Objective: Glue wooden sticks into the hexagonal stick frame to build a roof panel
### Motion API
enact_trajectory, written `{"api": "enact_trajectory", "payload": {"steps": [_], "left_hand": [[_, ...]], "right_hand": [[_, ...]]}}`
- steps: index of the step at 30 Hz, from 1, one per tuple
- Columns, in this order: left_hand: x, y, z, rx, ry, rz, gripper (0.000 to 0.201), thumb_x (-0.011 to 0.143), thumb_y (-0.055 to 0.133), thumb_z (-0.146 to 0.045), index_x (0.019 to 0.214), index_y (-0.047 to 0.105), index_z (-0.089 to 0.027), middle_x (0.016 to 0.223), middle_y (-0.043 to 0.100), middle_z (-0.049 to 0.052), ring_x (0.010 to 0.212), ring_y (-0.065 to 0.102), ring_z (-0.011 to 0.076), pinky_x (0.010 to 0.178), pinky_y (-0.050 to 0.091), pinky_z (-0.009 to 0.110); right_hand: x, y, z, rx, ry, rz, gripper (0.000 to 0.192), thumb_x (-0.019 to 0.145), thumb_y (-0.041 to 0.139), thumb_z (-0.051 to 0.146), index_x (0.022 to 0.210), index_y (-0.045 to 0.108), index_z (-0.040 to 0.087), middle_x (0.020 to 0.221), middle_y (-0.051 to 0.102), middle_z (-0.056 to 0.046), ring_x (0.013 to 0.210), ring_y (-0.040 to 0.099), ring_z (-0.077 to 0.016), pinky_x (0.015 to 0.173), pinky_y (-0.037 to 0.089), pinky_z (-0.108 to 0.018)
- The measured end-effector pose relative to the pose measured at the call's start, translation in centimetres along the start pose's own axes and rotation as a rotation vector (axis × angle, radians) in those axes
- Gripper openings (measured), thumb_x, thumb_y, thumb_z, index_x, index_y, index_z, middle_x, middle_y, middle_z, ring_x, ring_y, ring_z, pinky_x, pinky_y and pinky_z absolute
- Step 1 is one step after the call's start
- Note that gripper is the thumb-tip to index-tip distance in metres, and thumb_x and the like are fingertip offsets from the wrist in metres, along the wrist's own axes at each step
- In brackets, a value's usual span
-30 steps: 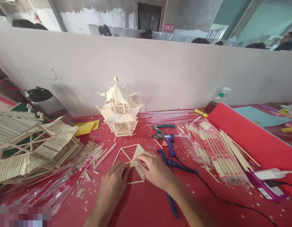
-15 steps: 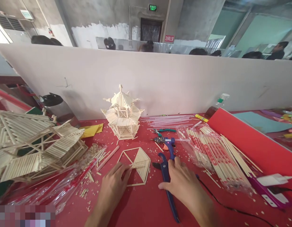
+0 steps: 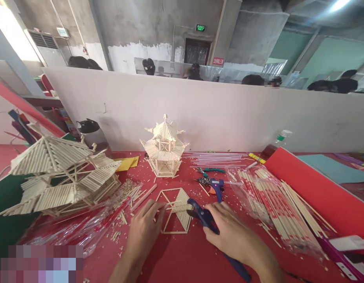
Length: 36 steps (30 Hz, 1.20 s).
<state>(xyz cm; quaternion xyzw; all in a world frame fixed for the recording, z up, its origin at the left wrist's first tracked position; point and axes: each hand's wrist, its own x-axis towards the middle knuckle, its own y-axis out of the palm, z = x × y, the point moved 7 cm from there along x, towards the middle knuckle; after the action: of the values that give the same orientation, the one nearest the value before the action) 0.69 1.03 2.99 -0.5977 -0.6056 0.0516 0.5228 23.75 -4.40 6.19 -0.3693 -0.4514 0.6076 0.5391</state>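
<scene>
A flat wooden stick frame (image 3: pixel 176 212), part filled with slats, lies on the red table (image 3: pixel 182 259). My left hand (image 3: pixel 145 230) rests on the table with its fingertips on the frame's left edge. My right hand (image 3: pixel 230 234) grips the blue cutters (image 3: pixel 204 216), whose dark jaws sit over the frame's right side. A blue glue gun (image 3: pixel 216 185) lies just beyond the cutters.
A small stick pagoda (image 3: pixel 165 146) stands by the white partition (image 3: pixel 199 110). A large stick roof model (image 3: pixel 64 173) sits at left. Packs of chopsticks (image 3: pixel 276 200) lie at right beside a red board (image 3: pixel 314 184). Clear glue sticks (image 3: pixel 217 158), green pliers (image 3: pixel 211 170) and wood chips lie around.
My right hand left the frame, took hold of the blue cutters and brought their jaws to the frame's right side. The camera tilted upward. My left hand stayed on the frame.
</scene>
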Motion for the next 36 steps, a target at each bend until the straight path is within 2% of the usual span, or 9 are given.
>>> {"api": "enact_trajectory", "payload": {"steps": [7, 13, 18, 23, 26, 29, 33, 35, 36], "left_hand": [[0.6, -2.7, 0.9, 0.055, -0.045, -0.135, 0.020, 0.104, 0.052, -0.026, 0.097, 0.070, -0.023, 0.084, 0.070, 0.001, 0.071, 0.066, 0.0134, 0.068, 0.049, 0.024], [0.8, -3.6, 1.4, 0.051, -0.079, -0.176, 0.021, 0.104, 0.053, -0.028, 0.097, 0.071, -0.022, 0.085, 0.070, 0.000, 0.069, 0.064, 0.0112, 0.068, 0.048, 0.021], [0.7, -3.7, 1.9, 0.031, -0.109, -0.185, 0.021, 0.104, 0.054, -0.031, 0.097, 0.071, -0.021, 0.083, 0.069, 0.000, 0.067, 0.063, 0.0109, 0.068, 0.048, 0.021], [0.9, -3.8, 1.6, 0.023, -0.108, -0.227, 0.019, 0.103, 0.056, -0.030, 0.095, 0.071, -0.021, 0.082, 0.068, -0.001, 0.064, 0.060, 0.0095, 0.066, 0.046, 0.021], [1.2, -3.8, 1.3, 0.007, -0.113, -0.216, 0.018, 0.103, 0.058, -0.030, 0.096, 0.072, -0.022, 0.083, 0.068, -0.002, 0.066, 0.062, 0.0094, 0.067, 0.046, 0.021], [1.8, -4.1, 0.7, 0.002, -0.103, -0.196, 0.017, 0.103, 0.058, -0.030, 0.098, 0.072, -0.022, 0.083, 0.068, -0.002, 0.066, 0.062, 0.0089, 0.066, 0.045, 0.020], [3.1, -4.6, -0.7, 0.005, -0.078, -0.163, 0.017, 0.103, 0.057, -0.029, 0.099, 0.072, -0.022, 0.080, 0.065, -0.003, 0.064, 0.059, 0.0083, 0.065, 0.043, 0.020], [3.8, -4.6, -1.5, -0.005, -0.063, -0.166, 0.017, 0.103, 0.057, -0.029, 0.097, 0.071, -0.022, 0.080, 0.064, -0.004, 0.064, 0.059, 0.0084, 0.066, 0.044, 0.021], [4.1, -4.6, -1.7, -0.007, -0.058, -0.171, 0.017, 0.103, 0.057, -0.028, 0.095, 0.071, -0.022, 0.080, 0.064, -0.004, 0.065, 0.059, 0.0086, 0.067, 0.044, 0.021]], "right_hand": [[0.4, -1.7, 1.7, 0.338, -0.083, -0.069, 0.038, 0.106, 0.045, 0.040, 0.141, 0.051, 0.027, 0.139, 0.061, -0.014, 0.136, 0.055, -0.0300, 0.108, 0.051, -0.048], [0.6, 0.8, 2.2, 0.629, -0.065, -0.097, 0.049, 0.109, 0.039, 0.041, 0.157, 0.034, 0.032, 0.161, 0.044, -0.011, 0.148, 0.043, -0.0260, 0.116, 0.046, -0.045], [1.5, 4.0, 1.3, 0.737, -0.006, -0.183, 0.050, 0.110, 0.034, 0.047, 0.156, 0.040, 0.028, 0.162, 0.043, -0.011, 0.150, 0.041, -0.0259, 0.120, 0.041, -0.046], [2.7, 5.1, -1.5, 0.871, 0.178, -0.245, 0.058, 0.105, 0.039, 0.061, 0.147, 0.056, 0.025, 0.156, 0.052, -0.010, 0.148, 0.042, -0.0297, 0.116, 0.045, -0.044], [3.3, 5.2, -3.1, 1.091, 0.314, -0.182, 0.060, 0.097, 0.051, 0.068, 0.135, 0.066, 0.023, 0.136, 0.068, -0.011, 0.133, 0.058, -0.0321, 0.101, 0.056, -0.043], [4.2, 5.0, -2.8, 1.459, 0.320, -0.043, 0.059, 0.094, 0.057, 0.068, 0.124, 0.070, 0.019, 0.107, 0.076, -0.011, 0.091, 0.072, -0.0257, 0.069, 0.060, -0.033], [6.0, 3.8, -2.1, 1.618, 0.289, 0.032, 0.056, 0.090, 0.064, 0.065, 0.119, 0.070, 0.017, 0.070, 0.063, 0.000, 0.042, 0.047, -0.0082, 0.038, 0.036, -0.019], [7.0, 2.9, -1.8, 1.558, 0.261, 0.065, 0.059, 0.090, 0.060, 0.070, 0.119, 0.069, 0.018, 0.063, 0.057, 0.004, 0.037, 0.039, -0.0071, 0.035, 0.030, -0.020], [7.5, 2.4, -1.8, 1.495, 0.248, 0.088, 0.060, 0.090, 0.057, 0.072, 0.117, 0.069, 0.019, 0.064, 0.057, 0.003, 0.039, 0.042, -0.0085, 0.037, 0.034, -0.021]]}}
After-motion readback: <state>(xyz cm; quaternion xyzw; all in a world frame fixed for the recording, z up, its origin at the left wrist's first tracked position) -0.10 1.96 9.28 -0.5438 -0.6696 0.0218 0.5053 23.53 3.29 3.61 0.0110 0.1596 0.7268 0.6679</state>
